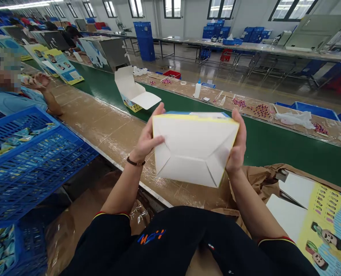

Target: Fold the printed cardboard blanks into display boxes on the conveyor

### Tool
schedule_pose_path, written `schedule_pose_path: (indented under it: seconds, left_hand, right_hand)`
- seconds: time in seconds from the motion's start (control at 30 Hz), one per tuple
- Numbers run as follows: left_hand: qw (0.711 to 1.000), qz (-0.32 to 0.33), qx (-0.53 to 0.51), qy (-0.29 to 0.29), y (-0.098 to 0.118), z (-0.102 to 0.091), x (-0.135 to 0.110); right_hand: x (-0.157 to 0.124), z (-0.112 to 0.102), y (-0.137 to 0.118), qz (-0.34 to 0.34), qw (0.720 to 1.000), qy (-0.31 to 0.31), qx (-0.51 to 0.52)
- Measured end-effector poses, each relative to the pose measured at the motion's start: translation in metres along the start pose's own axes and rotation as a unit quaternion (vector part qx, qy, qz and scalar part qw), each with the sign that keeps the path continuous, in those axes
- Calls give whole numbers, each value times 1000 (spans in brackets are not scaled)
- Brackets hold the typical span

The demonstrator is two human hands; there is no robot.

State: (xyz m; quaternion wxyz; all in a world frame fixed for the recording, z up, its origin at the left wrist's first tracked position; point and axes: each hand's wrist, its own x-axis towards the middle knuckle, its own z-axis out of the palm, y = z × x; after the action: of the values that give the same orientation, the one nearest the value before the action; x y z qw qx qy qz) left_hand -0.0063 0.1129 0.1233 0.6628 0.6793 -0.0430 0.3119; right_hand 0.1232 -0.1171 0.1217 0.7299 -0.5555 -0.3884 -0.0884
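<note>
Above the brown table (113,132), a held box (192,142)

The left hand (148,137) clasps the box's left side, thumb on its white face; the right hand (237,143) clasps the opposite side. Beyond stands an open carton (133,91).

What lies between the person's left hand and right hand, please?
In the head view, a carton fills that stretch, held by the left hand and right hand.

A white bottle (197,90) is standing upright on the far desk (189,87); small dark-and-pink pieces (261,110) are lying there in clusters, crumpled plastic (295,118) resting between two; a blue crate (44,161) at left is holding wrapped packets (17,140)
</note>
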Motion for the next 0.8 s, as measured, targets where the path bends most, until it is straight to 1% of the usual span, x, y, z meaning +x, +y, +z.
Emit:
schedule_pose_path:
  seconds: [0.03,0.07,0.1,0.13,0.17,0.2,0.23,0.27,0.3,0.33,0.37,0.4,0.43,0.47,0.5,0.53,0.57,0.6,0.63,0.67,0.73,0.77,0.8]
  left_hand:
    - [1000,14,8,-6,-7,-8,-6]
    - [1000,16,7,-17,-14,-16,-13]
    - [1000,4,-2,-26,-23,-22,-22]
    - [999,-23,-14,-28,-34,-26,-34]
    - [998,-62,-23,-12,-45,-28,-47]
    - [993,-116,-25,29,-58,-27,-62]
    - [980,-176,-16,86,-71,-24,-76]
    - [963,-234,15,133,-84,-20,-91]
    - [946,-281,53,155,-96,-15,-104]
    - [934,-314,82,148,-107,-11,-115]
    - [928,-336,106,122,-117,-7,-125]
    - [926,-346,125,83,-125,-4,-132]
    - [925,-349,146,43,-133,-3,-138]
    - [921,-350,174,12,-139,-2,-143]
    - [913,-350,207,-7,-144,-2,-148]
    - [905,-351,241,-15,-149,-3,-151]
    - [897,-351,270,-15,-153,-4,-155]
    - [891,-350,289,-12,-158,-5,-158]
    - [888,-348,300,-8,-163,-6,-161]
    - [887,-344,307,-4,-168,-7,-164]
    - [882,-335,331,8,-180,-10,-168]
    - [878,-330,346,17,-186,-11,-170]
    - [873,-324,363,28,-191,-12,-172]
  right_hand:
    - [-8,-5,5,-28,999,5,-28]
    - [-19,-10,10,-40,999,9,-35]
    - [-32,-14,17,-31,999,12,-23]
    - [-49,-17,25,8,1000,12,-2]
    - [-66,-20,35,66,997,14,23]
    - [-85,-23,45,139,989,27,48]
    - [-104,-26,56,223,972,51,47]
    - [-120,-30,67,292,953,72,22]
    - [-132,-35,77,319,944,84,4]
    - [-139,-40,86,336,937,99,-13]
    - [-142,-46,94,340,934,111,-27]
    - [-139,-52,100,337,934,111,-35]
    - [-131,-59,104,338,936,91,-42]
    - [-121,-64,107,341,938,45,-49]
    - [-108,-69,108,342,937,-25,-60]
    - [-95,-73,109,339,931,-110,-80]
    - [-81,-76,108,330,917,-194,-113]
    - [-69,-77,107,312,897,-267,-161]
    - [-59,-76,105,285,877,-320,-220]
    - [-51,-73,103,250,853,-361,-283]
    - [-40,-64,99,177,792,-438,-386]
    - [-37,-58,98,149,762,-475,-414]
    - [-36,-51,97,130,737,-505,-429]
